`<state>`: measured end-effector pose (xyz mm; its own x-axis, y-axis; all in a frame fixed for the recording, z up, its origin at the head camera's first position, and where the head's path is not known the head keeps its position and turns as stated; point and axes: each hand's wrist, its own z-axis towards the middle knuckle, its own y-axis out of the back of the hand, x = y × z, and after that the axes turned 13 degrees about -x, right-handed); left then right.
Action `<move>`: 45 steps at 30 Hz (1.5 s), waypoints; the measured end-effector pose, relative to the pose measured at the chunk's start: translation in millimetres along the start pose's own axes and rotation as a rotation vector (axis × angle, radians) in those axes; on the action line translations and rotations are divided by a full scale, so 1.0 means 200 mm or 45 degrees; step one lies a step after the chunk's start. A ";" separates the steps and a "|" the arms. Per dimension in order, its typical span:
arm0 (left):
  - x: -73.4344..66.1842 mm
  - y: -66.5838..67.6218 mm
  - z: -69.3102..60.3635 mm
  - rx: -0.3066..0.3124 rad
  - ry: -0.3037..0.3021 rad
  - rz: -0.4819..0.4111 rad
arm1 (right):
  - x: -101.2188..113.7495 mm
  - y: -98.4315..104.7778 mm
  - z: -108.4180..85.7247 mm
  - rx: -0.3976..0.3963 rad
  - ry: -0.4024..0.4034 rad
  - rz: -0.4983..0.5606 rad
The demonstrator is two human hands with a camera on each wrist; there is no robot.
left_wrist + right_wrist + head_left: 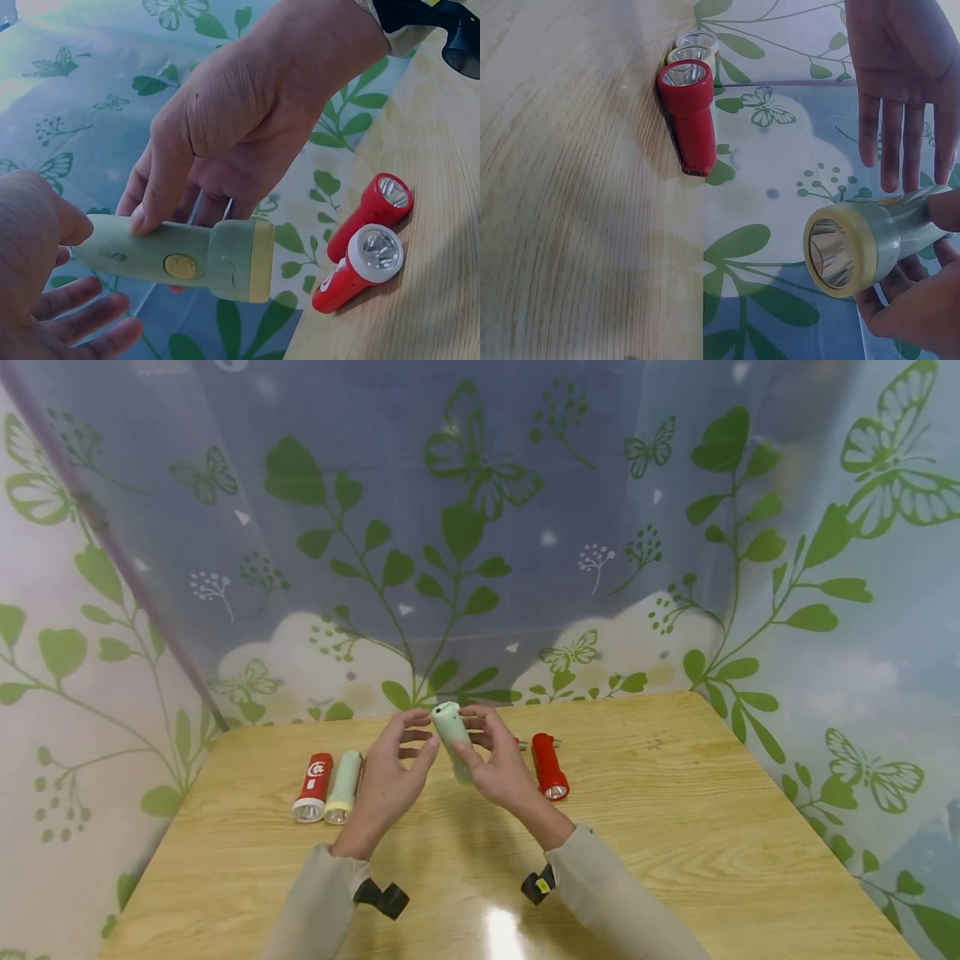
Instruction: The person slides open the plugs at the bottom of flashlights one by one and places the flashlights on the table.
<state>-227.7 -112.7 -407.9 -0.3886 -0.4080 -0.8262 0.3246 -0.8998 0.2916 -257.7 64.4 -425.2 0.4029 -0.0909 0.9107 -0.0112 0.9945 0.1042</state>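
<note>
My right hand point(504, 768) holds a pale green flashlight point(450, 727) above the table, thumb on one side and fingers on the other. In the left wrist view the flashlight point(225, 259) shows a yellow switch and a yellow rim. Its lens point(831, 253) faces the right wrist camera. Just left of it, my left hand point(392, 772) has its fingers spread and grips nothing. In the left wrist view, the left thumb point(73, 225) is close to the tail end; whether they touch is unclear.
Left on the wooden table point(675, 877) lie a red flashlight with white rim point(313, 787) and a green one point(343, 785); another red one point(694, 124) is mostly hidden in the head view. Right lie a red flashlight point(549, 764) and another, largely behind my hand. Patterned cloth point(525, 568) hangs behind.
</note>
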 end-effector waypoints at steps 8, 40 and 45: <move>-0.01 -0.01 0.00 0.020 0.026 -0.083 | 0.01 0.00 -0.01 0.021 -0.004 -0.003; -0.01 -0.02 -0.01 -0.020 0.056 -0.152 | 0.20 -0.03 -0.09 -0.068 -0.014 -0.014; 0.00 -0.01 -0.01 -0.022 0.038 -0.132 | 0.20 -0.04 -0.09 -0.063 -0.025 -0.013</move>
<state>-226.9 -111.1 -410.2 -0.3953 -0.3077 -0.8655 0.2986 -0.9341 0.1956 -224.2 53.5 -396.3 0.3847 -0.1019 0.9174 0.0384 0.9948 0.0944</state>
